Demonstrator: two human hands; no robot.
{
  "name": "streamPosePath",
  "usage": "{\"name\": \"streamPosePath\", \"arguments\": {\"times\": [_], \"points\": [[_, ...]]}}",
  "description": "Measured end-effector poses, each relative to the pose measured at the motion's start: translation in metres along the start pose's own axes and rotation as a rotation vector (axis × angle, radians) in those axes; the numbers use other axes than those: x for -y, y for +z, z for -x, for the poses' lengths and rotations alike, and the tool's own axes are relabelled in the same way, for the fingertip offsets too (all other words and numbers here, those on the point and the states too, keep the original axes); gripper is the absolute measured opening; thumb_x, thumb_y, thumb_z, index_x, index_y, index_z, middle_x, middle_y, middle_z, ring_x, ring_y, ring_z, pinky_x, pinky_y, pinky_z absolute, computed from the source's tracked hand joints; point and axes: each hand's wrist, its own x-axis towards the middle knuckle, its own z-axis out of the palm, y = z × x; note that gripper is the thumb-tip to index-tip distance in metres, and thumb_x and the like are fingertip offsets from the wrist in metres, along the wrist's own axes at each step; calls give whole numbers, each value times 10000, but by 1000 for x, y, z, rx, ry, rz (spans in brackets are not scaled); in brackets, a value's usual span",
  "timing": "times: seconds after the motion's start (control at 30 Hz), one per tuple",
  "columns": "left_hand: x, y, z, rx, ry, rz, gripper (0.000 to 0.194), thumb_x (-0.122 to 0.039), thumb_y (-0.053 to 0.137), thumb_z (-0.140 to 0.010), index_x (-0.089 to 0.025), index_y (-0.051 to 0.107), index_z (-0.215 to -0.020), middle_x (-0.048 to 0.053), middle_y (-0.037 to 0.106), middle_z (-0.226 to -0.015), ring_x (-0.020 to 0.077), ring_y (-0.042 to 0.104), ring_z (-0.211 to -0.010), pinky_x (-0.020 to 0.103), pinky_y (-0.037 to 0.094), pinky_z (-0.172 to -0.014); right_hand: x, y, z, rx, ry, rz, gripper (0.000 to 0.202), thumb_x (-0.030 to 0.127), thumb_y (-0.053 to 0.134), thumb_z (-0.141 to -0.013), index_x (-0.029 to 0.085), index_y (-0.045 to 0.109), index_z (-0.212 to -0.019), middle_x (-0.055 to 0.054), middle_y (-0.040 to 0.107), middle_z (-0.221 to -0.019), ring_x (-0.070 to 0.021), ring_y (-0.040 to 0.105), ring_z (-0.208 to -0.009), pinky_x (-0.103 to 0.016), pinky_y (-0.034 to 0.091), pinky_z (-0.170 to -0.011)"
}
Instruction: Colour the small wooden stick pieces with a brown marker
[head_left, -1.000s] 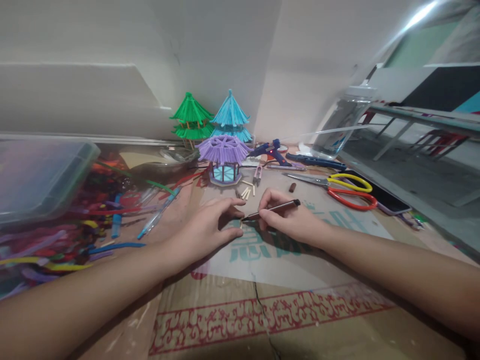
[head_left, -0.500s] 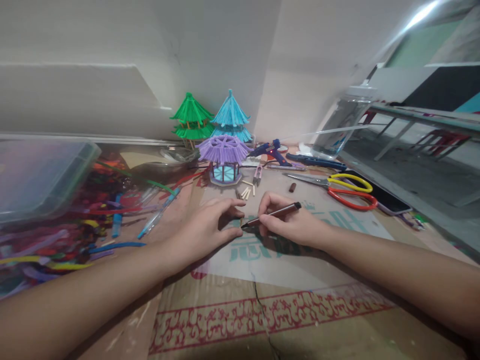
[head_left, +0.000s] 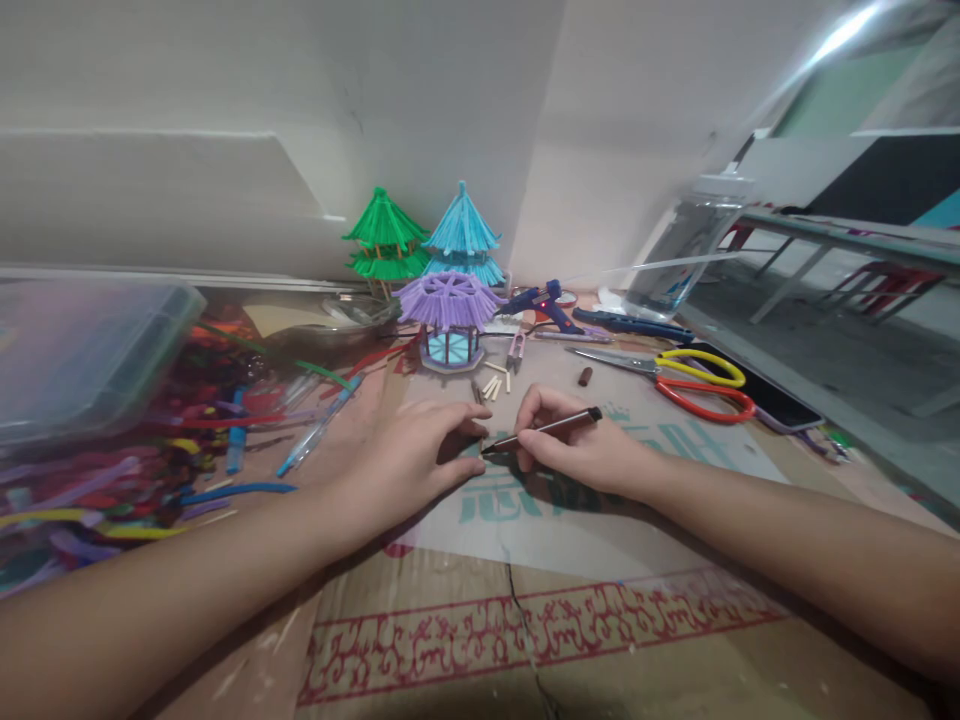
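Note:
My right hand (head_left: 559,440) grips a dark brown marker (head_left: 559,425), its tip pointing left at a tiny pale stick (head_left: 484,450). My left hand (head_left: 420,450) rests on the printed sheet (head_left: 600,530), thumb and fingers curved round that small piece at the marker's tip. Just beyond lie several short pale sticks (head_left: 492,385) and the brown marker cap (head_left: 585,377). Behind them stands a small pavilion with a purple roof (head_left: 450,300); a blue-roofed one (head_left: 462,225) and a green-roofed one (head_left: 381,225) are at the back.
Scissors (head_left: 645,364) with yellow and red handles lie right, beside a black phone (head_left: 780,395). A blue glue gun (head_left: 547,303) and clear bottle (head_left: 686,240) are behind. Colourful pipe cleaners (head_left: 90,500) and a plastic box (head_left: 90,350) fill the left.
Both hands stay almost in place; the marker has shifted only very slightly. The whole view has moved a little.

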Motion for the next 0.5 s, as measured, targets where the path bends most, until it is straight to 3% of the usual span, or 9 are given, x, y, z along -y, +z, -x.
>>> {"name": "streamPosePath", "arguments": {"times": [0.2, 0.33, 0.43, 0.5], "points": [[-2, 0, 3, -31, -10, -23, 354, -283, 754, -847, -248, 662, -1187, 51, 763, -1118, 285, 683, -1086, 462, 534, -957, 1, 1, 2, -4, 6, -21, 170, 285, 672, -880, 219, 519, -851, 27, 663, -662, -126, 630, -610, -263, 504, -603], [2, 4, 2, -94, -24, 148, 437, -246, 742, -849, -254, 615, -1267, 48, 742, -1155, 242, 689, -1071, 429, 538, -978, 0, 0, 2, -186, -76, -53, 141, 344, 608, -947, 224, 550, -903, 21, 663, -681, -131, 640, -634, -278, 526, -641], [1, 3, 2, -181, 38, 151, 422, -251, 724, -875, -253, 598, -1278, 43, 725, -1173, 226, 679, -1083, 408, 527, -990, -1, -1, 1, -301, -129, -65, 185, 394, 541, -1004, 224, 598, -1048, -19, 716, -804, -148, 664, -729, -309, 549, -722], [-2, 1, 3, -242, 126, 74, 390, -284, 719, -898, -258, 600, -1270, 39, 720, -1186, 226, 662, -1110, 403, 508, -1006, 0, 0, 1, -246, -101, -112, 182, 400, 580, -992, 223, 595, -1033, -41, 730, -905, -162, 684, -825, -338, 559, -807]]}}
